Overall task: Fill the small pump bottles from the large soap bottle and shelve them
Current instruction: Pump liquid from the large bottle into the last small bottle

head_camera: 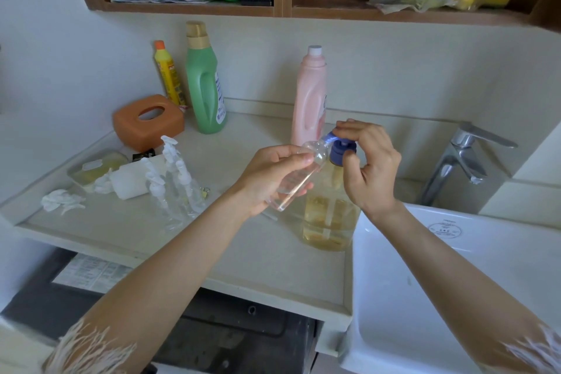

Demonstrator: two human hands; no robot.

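Now a small clear bottle [299, 174] is held in the left hand [270, 179], with the fingers curled round it. It is tipped, so its open mouth is right at the blue spout of the big soap bottle [329, 209]. The blue pump top [342, 150] is pressed by the right hand [368, 165], with the fingers bent over it. The big soap bottle is stood near the right edge of the bench [267, 258], just beside the white sink [455, 282]. Yellow soap can be seen inside it. More small pump bottles [174, 182] are stood near the middle left of the bench. A pink bottle [309, 97] is stood at the back edge.
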